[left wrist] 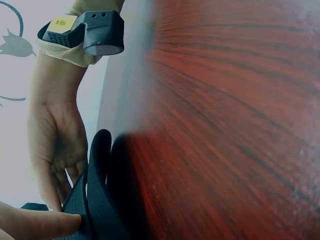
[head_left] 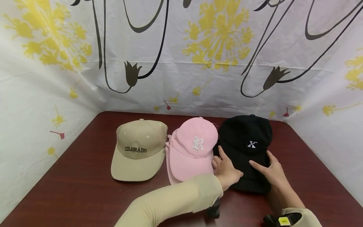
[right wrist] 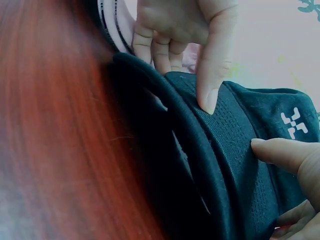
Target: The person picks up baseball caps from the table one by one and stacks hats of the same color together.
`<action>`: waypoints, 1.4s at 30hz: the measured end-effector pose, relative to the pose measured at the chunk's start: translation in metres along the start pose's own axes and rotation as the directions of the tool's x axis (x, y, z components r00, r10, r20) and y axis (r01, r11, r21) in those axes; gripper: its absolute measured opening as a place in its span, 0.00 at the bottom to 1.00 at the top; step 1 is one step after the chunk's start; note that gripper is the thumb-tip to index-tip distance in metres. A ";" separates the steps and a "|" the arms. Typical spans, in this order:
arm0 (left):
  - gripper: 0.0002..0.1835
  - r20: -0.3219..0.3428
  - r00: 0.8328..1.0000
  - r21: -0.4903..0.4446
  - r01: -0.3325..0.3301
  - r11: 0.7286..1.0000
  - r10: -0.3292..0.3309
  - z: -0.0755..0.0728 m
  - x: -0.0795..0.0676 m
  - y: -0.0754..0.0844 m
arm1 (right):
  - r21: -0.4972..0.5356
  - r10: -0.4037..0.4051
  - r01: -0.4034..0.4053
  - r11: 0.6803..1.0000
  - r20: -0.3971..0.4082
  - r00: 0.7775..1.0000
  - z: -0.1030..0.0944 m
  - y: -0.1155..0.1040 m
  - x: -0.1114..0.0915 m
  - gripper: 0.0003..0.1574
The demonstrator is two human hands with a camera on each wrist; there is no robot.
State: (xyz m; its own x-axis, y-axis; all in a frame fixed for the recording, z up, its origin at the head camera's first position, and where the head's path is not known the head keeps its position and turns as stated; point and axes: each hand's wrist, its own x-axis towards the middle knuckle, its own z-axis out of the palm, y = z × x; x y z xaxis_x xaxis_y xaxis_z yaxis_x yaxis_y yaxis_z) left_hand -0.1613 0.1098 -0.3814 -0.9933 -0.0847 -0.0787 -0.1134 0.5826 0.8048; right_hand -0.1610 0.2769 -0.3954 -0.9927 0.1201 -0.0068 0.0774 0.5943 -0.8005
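A black cap (head_left: 239, 157) with a small white emblem lies at the right of the row, its brim towards me. In the right wrist view a second black brim (right wrist: 150, 145) shows beneath the upper one, with a gap between them. My left hand (head_left: 227, 170) holds the cap's left side, thumb on top of the brim and fingers down along its edge. From the other side my right hand (head_left: 273, 170) grips it, thumb on the brim and fingers at the right edge. Some fingertips are hidden behind the cap.
Left of the black cap sits a pink cap (head_left: 194, 142) with a white letter R, another pink brim under it. Further left is a beige cap (head_left: 141, 142) reading COLORADO. All lie on a dark red wooden table (head_left: 79, 176), before a flower-patterned curtain (head_left: 175, 47).
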 end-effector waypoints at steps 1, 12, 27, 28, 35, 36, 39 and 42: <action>0.61 -0.004 1.000 0.002 0.001 1.000 -0.001 0.001 0.000 0.000 | 0.007 0.002 -0.002 1.000 0.001 1.000 0.001 0.001 0.000 0.61; 0.59 0.014 0.999 -0.076 0.040 0.996 -0.039 0.005 0.002 0.000 | 0.039 0.034 -0.035 0.999 0.035 0.999 0.005 0.002 -0.001 0.61; 0.59 0.015 0.998 -0.118 0.067 0.991 -0.065 0.009 0.004 -0.001 | 0.020 0.033 -0.034 0.999 0.054 0.998 0.006 0.005 0.000 0.61; 0.59 0.010 0.998 -0.121 0.066 0.991 -0.065 0.010 0.004 -0.001 | 0.021 0.033 -0.034 0.999 0.058 0.998 0.006 0.004 -0.001 0.61; 0.58 0.024 0.998 -0.138 0.061 0.989 -0.058 0.011 0.003 -0.002 | -0.012 0.046 -0.045 0.999 0.063 0.997 0.004 0.005 0.000 0.62; 0.58 0.027 0.998 -0.131 0.058 0.990 -0.055 0.010 0.003 -0.002 | -0.017 0.048 -0.047 0.999 0.063 0.997 0.003 0.005 0.000 0.62; 0.58 0.027 0.999 -0.112 0.047 0.993 -0.045 0.011 0.003 -0.003 | -0.039 0.046 -0.043 0.998 0.067 0.997 0.002 0.007 0.002 0.62; 0.58 0.027 0.999 -0.104 0.040 0.994 -0.037 0.011 0.003 -0.004 | -0.064 0.027 -0.022 0.998 0.072 0.997 0.001 0.008 0.004 0.62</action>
State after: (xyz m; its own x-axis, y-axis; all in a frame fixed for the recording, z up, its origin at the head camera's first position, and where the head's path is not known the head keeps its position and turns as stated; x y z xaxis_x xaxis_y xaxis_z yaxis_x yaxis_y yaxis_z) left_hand -0.1642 0.1162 -0.3915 -0.9886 -0.0846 -0.1244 -0.1500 0.4918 0.8577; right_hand -0.1642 0.2812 -0.4024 -0.9944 0.0782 -0.0715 0.1051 0.6409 -0.7604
